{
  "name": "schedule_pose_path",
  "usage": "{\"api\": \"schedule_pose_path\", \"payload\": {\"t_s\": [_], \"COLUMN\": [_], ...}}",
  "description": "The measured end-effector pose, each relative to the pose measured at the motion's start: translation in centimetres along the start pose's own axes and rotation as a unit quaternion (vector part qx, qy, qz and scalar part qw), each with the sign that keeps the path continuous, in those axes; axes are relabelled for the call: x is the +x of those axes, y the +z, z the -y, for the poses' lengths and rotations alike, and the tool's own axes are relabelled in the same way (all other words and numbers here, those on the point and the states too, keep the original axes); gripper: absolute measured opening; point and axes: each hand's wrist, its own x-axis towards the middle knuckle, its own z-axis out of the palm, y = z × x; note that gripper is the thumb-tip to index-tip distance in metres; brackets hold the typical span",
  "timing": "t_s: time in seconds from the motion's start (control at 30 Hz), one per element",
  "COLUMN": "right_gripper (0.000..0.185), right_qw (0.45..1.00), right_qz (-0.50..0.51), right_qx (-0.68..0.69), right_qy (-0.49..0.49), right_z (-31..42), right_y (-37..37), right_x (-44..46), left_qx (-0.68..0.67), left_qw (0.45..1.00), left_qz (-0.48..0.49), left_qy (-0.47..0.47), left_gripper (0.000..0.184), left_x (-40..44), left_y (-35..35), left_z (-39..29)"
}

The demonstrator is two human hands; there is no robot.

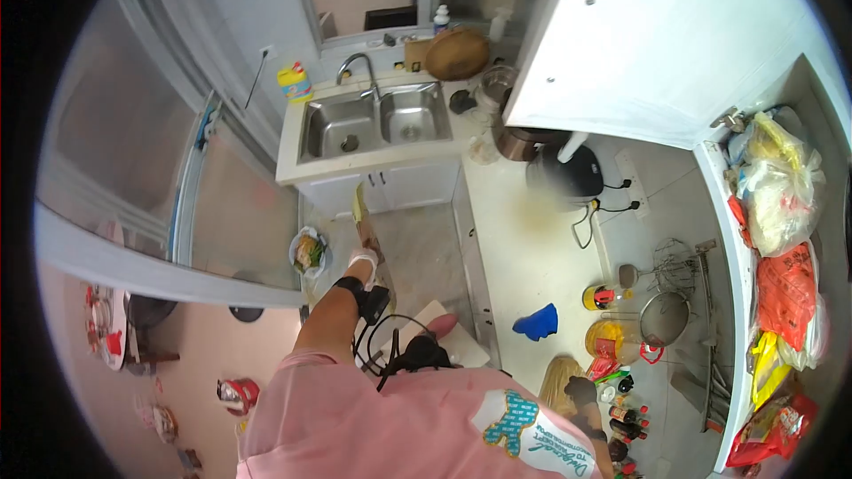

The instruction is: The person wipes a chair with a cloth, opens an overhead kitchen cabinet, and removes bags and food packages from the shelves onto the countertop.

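My left hand [362, 259], in a pale glove with a black band at the wrist, reaches down over the floor. It is closed around a long, narrow yellow-green and brown item [366, 229], whose far end points toward the sink cabinet. On the right, my right hand [581, 393] looks dark-gloved and is by a yellowish translucent bag [558, 381] at the near end of the counter. Its fingers are too unclear to make out. A blue cloth-like item [537, 323] lies on the counter [506, 248] ahead of that hand.
A double sink [377, 121] stands at the back, with a yellow bottle [295, 82] beside it. An open white cabinet door [621, 44] hangs over the right counter. Bottles [628, 422] line the wall. A bowl of vegetables [309, 252] is on the floor.
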Motion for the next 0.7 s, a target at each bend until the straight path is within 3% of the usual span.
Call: {"api": "schedule_pose_path", "payload": {"t_s": [0.07, 0.1, 0.13, 0.2, 0.4, 0.7], "right_gripper": [0.036, 0.037, 0.037, 0.037, 0.039, 0.045], "right_qw": [1.0, 1.0, 1.0, 0.999, 0.993, 0.982], "right_qz": [-0.003, -0.007, -0.008, -0.008, -0.009, -0.136], "right_qx": [0.0, -0.001, -0.009, -0.037, -0.096, -0.045], "right_qy": [0.006, 0.005, 0.002, -0.008, -0.06, -0.123], "right_z": [0.1, 0.0, -0.1, 0.3, 1.9, 4.0], "right_y": [-0.2, -0.4, -0.7, -1.2, -2.8, -10.2], "right_x": [0.3, 0.5, 0.7, 0.9, 0.8, 0.6], "left_qx": [0.044, 0.084, 0.046, -0.085, -0.191, -0.227], "left_qw": [0.998, 0.992, 0.993, 0.965, 0.966, 0.969], "left_qz": [-0.011, -0.016, -0.073, -0.24, -0.158, -0.064], "left_qy": [0.049, 0.092, 0.083, 0.062, 0.075, 0.07], "left_gripper": [0.031, 0.032, 0.023, 0.021, 0.024, 0.028], "left_x": [1.6, 0.2, -2.5, 1.9, 6.1, 4.0], "left_y": [-2.0, -7.1, -11.8, -15.6, -24.9, -27.5], "left_z": [1.8, 1.6, 2.1, 3.1, -1.0, -7.5]}}
